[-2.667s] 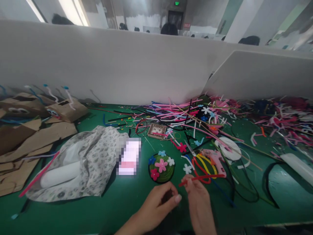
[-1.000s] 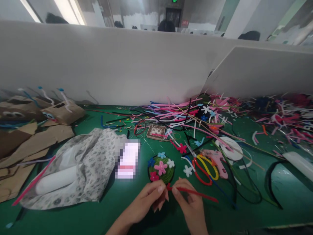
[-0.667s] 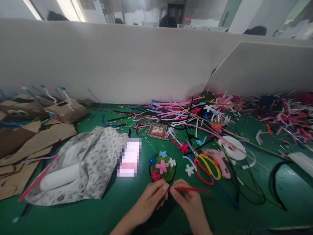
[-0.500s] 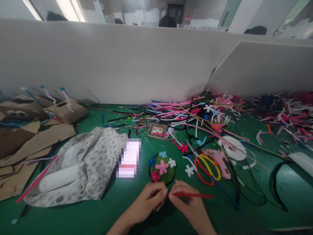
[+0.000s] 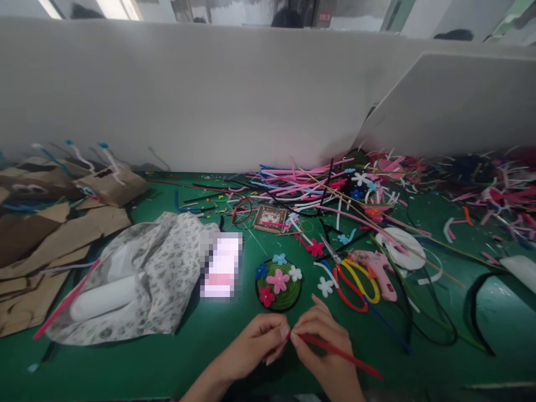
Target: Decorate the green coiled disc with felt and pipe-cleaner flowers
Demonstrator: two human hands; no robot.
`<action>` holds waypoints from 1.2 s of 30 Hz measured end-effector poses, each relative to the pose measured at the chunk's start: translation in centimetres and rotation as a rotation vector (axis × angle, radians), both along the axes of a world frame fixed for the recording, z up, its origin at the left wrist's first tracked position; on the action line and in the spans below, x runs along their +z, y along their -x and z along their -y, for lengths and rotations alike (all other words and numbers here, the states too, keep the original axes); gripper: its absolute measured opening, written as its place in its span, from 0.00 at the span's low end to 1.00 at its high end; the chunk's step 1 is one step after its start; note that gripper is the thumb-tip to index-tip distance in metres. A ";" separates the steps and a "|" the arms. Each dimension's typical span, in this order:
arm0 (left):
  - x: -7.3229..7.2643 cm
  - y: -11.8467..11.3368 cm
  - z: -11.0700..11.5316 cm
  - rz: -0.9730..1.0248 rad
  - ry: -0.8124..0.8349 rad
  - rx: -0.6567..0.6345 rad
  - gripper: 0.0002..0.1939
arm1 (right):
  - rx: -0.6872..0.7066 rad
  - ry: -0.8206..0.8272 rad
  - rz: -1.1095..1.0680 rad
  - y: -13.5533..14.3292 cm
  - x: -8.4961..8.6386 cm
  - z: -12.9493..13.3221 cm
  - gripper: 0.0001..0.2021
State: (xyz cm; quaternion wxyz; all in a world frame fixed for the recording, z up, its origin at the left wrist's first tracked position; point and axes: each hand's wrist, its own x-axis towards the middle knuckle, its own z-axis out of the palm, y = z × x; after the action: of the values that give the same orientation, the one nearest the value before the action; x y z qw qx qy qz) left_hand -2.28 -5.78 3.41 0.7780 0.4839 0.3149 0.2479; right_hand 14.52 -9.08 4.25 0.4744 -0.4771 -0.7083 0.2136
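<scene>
A red pipe cleaner (image 5: 349, 357) is pinched at one end between the fingertips of my right hand (image 5: 320, 340), its long tail running down to the right across the palm. My left hand (image 5: 268, 338) is closed on the tip of the same strand, so the two hands nearly touch. Just beyond them lies a round green coil (image 5: 288, 298) with a dark edge. Pink, red, blue and white pipe-cleaner flowers sit on it, the pink flower (image 5: 278, 280) in the middle. A loose white flower (image 5: 325, 286) rests to its right.
Scissors (image 5: 355, 279) with red and yellow handles lie beside a pink glue gun (image 5: 379, 271). Left are a blurred-out bright rectangle (image 5: 221, 265) and a patterned cloth bag (image 5: 167, 279). Pipe cleaners (image 5: 293, 187) heap at the back before a grey partition (image 5: 209, 100). Cardboard pieces (image 5: 62, 240) lie far left.
The red pipe cleaner's free end has swung downward, from nearly level to slanting toward the lower right. My right hand's fingers have shifted and lifted slightly. The camera view has tilted down a little.
</scene>
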 end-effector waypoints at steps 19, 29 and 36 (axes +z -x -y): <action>0.7 0.6 -0.1 -0.126 -0.113 0.014 0.22 | -0.135 -0.080 0.121 -0.1 0.2 0.3 0.07; 0.3 -1.1 0.4 -0.024 0.035 0.108 0.21 | -0.236 0.008 0.028 0.7 -0.8 1.2 0.06; 0.0 -1.4 0.8 -0.001 0.004 0.180 0.21 | -0.179 0.115 0.006 1.0 -1.0 1.6 0.13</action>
State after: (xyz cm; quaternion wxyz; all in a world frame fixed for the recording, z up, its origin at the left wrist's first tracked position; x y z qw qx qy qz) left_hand -0.87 -6.54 3.37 0.7534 0.4521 0.3580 0.3159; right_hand 13.49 -10.66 3.26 0.4613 -0.5656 -0.6508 0.2089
